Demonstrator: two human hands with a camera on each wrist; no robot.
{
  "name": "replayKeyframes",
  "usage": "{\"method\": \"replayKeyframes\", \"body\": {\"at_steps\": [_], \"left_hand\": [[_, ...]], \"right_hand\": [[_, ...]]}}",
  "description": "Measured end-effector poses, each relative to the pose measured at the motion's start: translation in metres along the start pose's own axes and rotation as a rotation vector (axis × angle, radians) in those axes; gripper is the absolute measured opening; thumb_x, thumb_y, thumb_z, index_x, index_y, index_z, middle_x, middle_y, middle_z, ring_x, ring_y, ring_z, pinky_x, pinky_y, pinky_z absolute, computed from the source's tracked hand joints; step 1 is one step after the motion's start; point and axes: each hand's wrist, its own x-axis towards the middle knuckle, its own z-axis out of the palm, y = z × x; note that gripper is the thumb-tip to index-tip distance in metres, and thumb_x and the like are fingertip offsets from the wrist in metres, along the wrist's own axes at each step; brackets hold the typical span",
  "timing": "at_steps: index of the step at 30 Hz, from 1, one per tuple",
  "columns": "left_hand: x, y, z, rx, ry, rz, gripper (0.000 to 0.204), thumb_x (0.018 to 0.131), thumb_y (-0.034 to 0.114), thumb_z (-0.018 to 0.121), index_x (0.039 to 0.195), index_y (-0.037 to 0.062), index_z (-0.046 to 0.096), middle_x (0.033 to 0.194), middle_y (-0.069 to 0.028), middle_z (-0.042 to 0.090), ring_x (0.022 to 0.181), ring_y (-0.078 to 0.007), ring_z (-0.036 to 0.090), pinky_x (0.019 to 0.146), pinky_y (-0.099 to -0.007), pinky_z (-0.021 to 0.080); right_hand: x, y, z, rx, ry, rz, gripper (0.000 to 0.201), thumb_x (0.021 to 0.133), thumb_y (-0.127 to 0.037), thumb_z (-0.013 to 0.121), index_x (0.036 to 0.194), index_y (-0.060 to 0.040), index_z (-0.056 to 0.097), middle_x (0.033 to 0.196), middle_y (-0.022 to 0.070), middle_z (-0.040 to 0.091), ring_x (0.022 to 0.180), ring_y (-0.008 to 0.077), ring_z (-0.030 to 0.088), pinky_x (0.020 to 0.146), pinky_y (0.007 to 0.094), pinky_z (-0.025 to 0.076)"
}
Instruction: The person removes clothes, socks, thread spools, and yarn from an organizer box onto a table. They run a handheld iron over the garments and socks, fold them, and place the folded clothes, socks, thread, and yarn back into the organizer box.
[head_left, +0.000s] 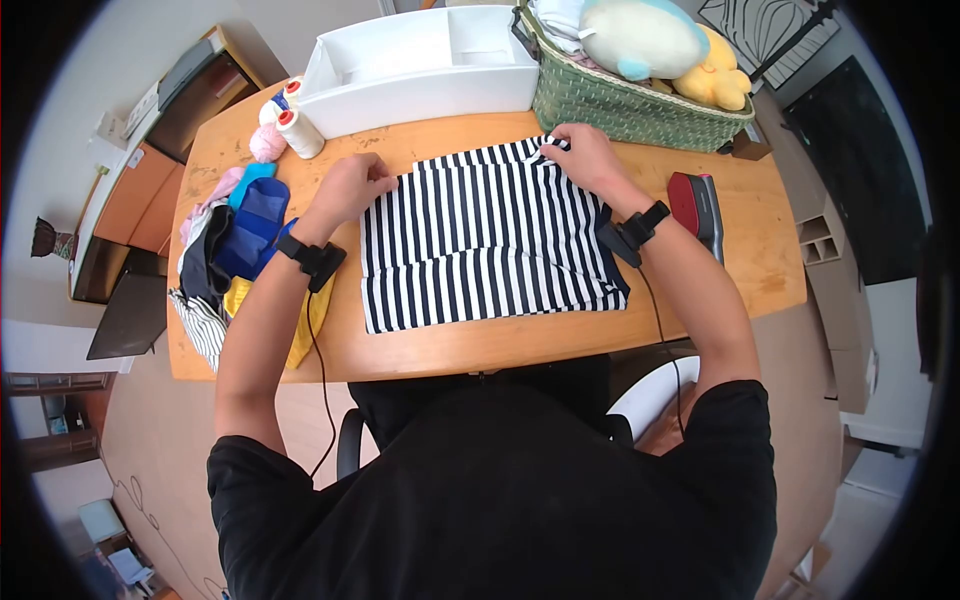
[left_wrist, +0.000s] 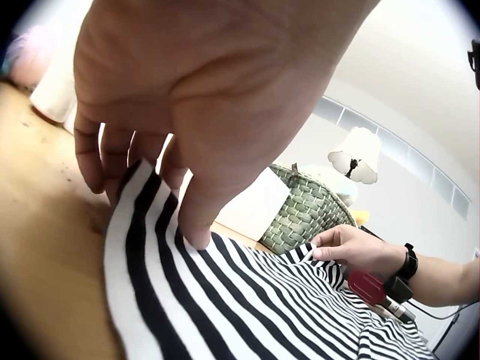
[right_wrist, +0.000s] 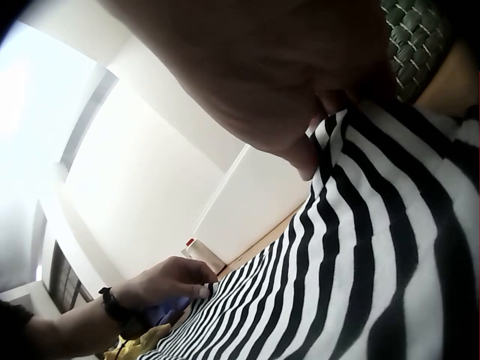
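A black-and-white striped garment point(head_left: 480, 240) lies folded into a rough rectangle on the wooden table. At its far left corner, my left hand point(head_left: 350, 188) pinches the edge; the left wrist view shows the thumb point(left_wrist: 196, 225) on the stripes and the fingers behind the raised corner. My right hand point(head_left: 588, 160) grips the far right corner, where the fabric bunches up. In the right wrist view the cloth point(right_wrist: 352, 217) rises in a fold to the right thumb. Creases run along the garment's right side and near edge.
Crumpled clothes point(head_left: 262, 225) are heaped at the left, near thread cones point(head_left: 300, 135) and pink yarn point(head_left: 267, 143). A white divided box point(head_left: 420, 95) and a green woven basket point(head_left: 630, 110) with plush toys stand at the back. A red iron point(head_left: 694, 208) is at the right.
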Motion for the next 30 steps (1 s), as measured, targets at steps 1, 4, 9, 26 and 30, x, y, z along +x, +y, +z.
{"method": "replayKeyframes", "body": {"at_steps": [1,4,9,26,30], "left_hand": [[0.007,0.004,-0.002,0.026,0.017,0.015,0.028,0.101,0.023,0.085,0.118,0.0021,0.084,0.111,-0.0197,0.084,0.101,-0.0365,0.081,0.092,-0.0468,0.063],[0.019,0.027,0.000,0.070,0.039,0.027,0.029,0.105,0.024,0.080,0.122,0.0009,0.083,0.111,-0.0196,0.084,0.105,-0.0348,0.081,0.096,-0.0447,0.063],[0.053,0.048,0.019,0.156,-0.034,0.152,0.031,0.102,0.021,0.083,0.124,-0.0003,0.081,0.111,-0.0184,0.084,0.109,-0.0349,0.080,0.099,-0.0443,0.063],[-0.006,0.014,-0.023,0.056,-0.049,0.169,0.023,0.088,0.013,0.092,0.104,0.0008,0.081,0.097,-0.0182,0.081,0.092,-0.0377,0.079,0.083,-0.0467,0.062],[-0.068,0.033,-0.030,0.066,0.112,0.289,0.019,0.088,0.005,0.089,0.100,0.0016,0.075,0.093,-0.0153,0.076,0.093,-0.0384,0.076,0.084,-0.0467,0.059]], "right_hand": [[0.001,0.002,0.005,0.005,0.060,-0.073,0.033,0.102,-0.025,0.082,0.118,0.0034,0.084,0.114,0.0259,0.084,0.109,0.0433,0.080,0.103,0.0490,0.061],[-0.008,-0.008,0.000,0.050,0.077,-0.100,0.031,0.102,-0.023,0.082,0.117,0.0043,0.083,0.113,0.0264,0.084,0.108,0.0439,0.080,0.101,0.0490,0.061],[-0.023,0.004,0.004,0.180,0.208,-0.142,0.027,0.102,-0.018,0.082,0.116,0.0044,0.078,0.106,0.0243,0.082,0.102,0.0434,0.079,0.093,0.0470,0.060],[-0.023,-0.002,-0.001,0.193,0.205,-0.132,0.031,0.100,-0.022,0.085,0.111,0.0058,0.078,0.100,0.0218,0.081,0.097,0.0358,0.080,0.091,0.0443,0.060],[-0.065,-0.007,-0.016,0.327,0.201,-0.157,0.023,0.101,-0.016,0.084,0.106,0.0037,0.074,0.090,0.0147,0.077,0.083,0.0254,0.073,0.080,0.0384,0.057]]}}
